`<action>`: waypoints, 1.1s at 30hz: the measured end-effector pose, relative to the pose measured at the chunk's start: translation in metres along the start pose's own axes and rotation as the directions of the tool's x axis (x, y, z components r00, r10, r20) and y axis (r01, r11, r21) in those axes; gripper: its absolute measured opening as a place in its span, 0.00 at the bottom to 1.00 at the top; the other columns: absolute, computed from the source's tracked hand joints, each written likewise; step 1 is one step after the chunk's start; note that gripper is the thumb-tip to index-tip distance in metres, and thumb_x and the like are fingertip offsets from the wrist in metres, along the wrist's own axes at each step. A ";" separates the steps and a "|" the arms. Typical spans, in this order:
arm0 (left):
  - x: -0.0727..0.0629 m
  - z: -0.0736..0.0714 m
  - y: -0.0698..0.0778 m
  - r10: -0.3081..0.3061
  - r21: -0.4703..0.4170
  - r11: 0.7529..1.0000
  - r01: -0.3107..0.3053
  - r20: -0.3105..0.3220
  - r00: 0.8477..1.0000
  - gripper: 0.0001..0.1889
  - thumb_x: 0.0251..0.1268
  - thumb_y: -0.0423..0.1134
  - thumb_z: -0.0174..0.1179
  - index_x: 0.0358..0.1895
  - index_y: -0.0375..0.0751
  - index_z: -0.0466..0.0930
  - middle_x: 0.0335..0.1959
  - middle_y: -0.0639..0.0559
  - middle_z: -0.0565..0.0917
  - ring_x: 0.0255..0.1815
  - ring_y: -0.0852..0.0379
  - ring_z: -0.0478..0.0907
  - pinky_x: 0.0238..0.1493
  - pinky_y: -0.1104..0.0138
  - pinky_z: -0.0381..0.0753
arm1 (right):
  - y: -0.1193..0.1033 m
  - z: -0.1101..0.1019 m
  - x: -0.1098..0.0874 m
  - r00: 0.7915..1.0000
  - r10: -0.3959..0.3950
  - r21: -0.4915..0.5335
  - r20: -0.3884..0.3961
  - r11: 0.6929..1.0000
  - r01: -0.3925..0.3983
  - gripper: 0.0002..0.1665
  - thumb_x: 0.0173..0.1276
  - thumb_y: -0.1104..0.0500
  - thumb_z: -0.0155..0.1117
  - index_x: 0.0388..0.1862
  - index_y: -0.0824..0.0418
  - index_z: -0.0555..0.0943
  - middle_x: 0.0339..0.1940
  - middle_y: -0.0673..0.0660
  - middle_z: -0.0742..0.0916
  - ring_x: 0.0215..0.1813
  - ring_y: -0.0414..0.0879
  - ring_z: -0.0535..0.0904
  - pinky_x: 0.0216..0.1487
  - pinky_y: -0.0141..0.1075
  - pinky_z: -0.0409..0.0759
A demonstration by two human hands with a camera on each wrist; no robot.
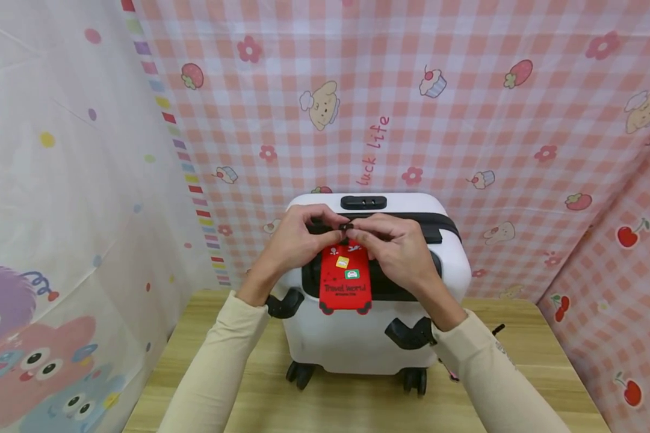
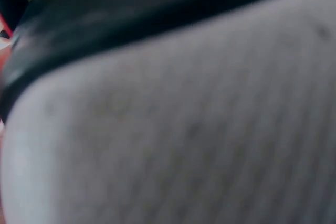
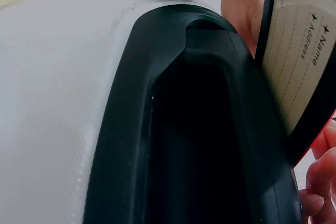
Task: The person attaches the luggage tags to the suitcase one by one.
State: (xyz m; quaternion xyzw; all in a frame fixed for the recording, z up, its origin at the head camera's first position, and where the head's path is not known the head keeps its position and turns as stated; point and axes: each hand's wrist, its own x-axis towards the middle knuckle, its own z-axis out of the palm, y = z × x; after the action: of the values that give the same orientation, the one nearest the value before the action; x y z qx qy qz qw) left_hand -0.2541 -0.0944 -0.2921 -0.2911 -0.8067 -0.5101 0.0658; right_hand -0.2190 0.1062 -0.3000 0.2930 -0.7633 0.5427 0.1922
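Note:
A red luggage tag point(image 1: 345, 285) printed "Travel World" hangs in front of the black handle area of a white suitcase point(image 1: 357, 343). From the left, my left hand point(image 1: 298, 237) pinches the tag's small dark strap point(image 1: 346, 227) between thumb and fingertips. My right hand point(image 1: 403, 252) pinches that strap from the other side, the fingertips of both hands almost meeting. The right wrist view shows the tag's back, a name and address card point(image 3: 291, 51), beside the suitcase's black handle recess point(image 3: 118, 129). Blurred white suitcase shell point(image 2: 184, 140) fills most of the left wrist view.
On the suitcase's far edge sits a black combination lock point(image 1: 363, 202). Black wheels point(image 1: 303, 374) stick out toward me over the wooden table point(image 1: 206, 337). Checked cloth point(image 1: 357, 120) hangs close behind. A small black-tipped item point(image 1: 498, 329) shows beside my right sleeve, mostly hidden.

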 end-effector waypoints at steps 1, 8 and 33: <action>0.000 0.000 0.000 -0.003 -0.001 1.000 0.003 0.006 1.000 0.09 0.62 0.33 0.66 0.44 0.42 0.88 0.35 0.52 0.85 0.41 0.55 0.79 0.46 0.60 0.79 | 0.000 -0.001 0.000 1.000 0.005 0.000 0.003 1.000 -0.005 0.10 0.66 0.63 0.69 0.45 0.62 0.89 0.26 0.54 0.82 0.25 0.46 0.74 0.26 0.31 0.73; 0.001 0.000 -0.001 0.000 -0.017 1.000 0.001 0.021 1.000 0.10 0.62 0.31 0.66 0.46 0.40 0.88 0.36 0.50 0.86 0.41 0.54 0.79 0.46 0.61 0.79 | 0.001 -0.002 -0.001 0.999 0.026 0.012 0.023 1.000 -0.026 0.11 0.66 0.64 0.68 0.47 0.64 0.88 0.28 0.55 0.82 0.25 0.47 0.74 0.26 0.31 0.72; -0.002 0.002 -0.004 -0.025 -0.030 0.999 0.025 -0.009 1.000 0.11 0.62 0.33 0.66 0.47 0.43 0.87 0.39 0.52 0.87 0.43 0.56 0.80 0.48 0.60 0.79 | -0.002 0.003 0.004 0.991 0.126 0.010 0.051 0.992 -0.127 0.06 0.66 0.64 0.69 0.42 0.60 0.85 0.28 0.56 0.84 0.24 0.48 0.77 0.29 0.33 0.79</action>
State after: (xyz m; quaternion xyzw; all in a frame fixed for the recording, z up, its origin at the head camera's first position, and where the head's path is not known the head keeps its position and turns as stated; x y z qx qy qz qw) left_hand -0.2540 -0.0949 -0.2965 -0.2796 -0.8021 -0.5244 0.0589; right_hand -0.2212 0.1021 -0.2971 0.2588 -0.7815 0.5512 0.1361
